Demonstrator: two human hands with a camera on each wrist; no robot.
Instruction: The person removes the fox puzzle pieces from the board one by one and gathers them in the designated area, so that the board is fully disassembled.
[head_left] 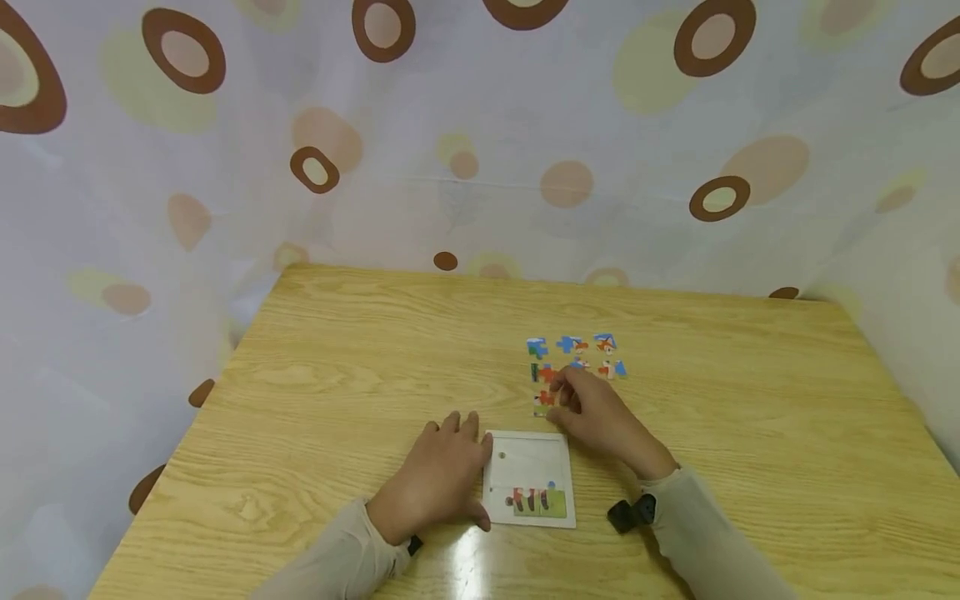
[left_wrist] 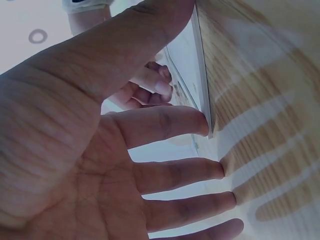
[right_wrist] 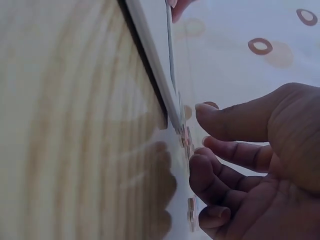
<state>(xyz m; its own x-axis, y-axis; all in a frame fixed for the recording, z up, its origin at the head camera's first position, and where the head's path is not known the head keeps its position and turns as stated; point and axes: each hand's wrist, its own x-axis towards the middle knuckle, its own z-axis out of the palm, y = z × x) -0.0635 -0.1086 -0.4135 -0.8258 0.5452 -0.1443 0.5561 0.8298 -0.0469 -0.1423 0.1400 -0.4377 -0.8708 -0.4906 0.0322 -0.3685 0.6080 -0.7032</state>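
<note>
A square white puzzle tray (head_left: 532, 460) lies near the table's front, with joined jigsaw pieces (head_left: 552, 503) along its lower right showing green and red. My left hand (head_left: 442, 475) rests at the tray's left edge, fingers spread; in the left wrist view its index fingertip (left_wrist: 200, 122) touches the frame. Beyond the tray, my right hand (head_left: 603, 417) hovers over loose jigsaw pieces (head_left: 545, 398), fingers bent. In the right wrist view a gap shows between thumb (right_wrist: 225, 121) and fingers, with nothing visibly held. The right hand partly hides some pieces.
More loose pieces, among them a blue-green one (head_left: 537, 347) and one with an orange animal face (head_left: 605, 342), lie in rows behind the right hand. The wooden table (head_left: 360, 350) meets a patterned curtain (head_left: 495, 217) at the back. A dark wrist strap (head_left: 632, 513) is on the right wrist.
</note>
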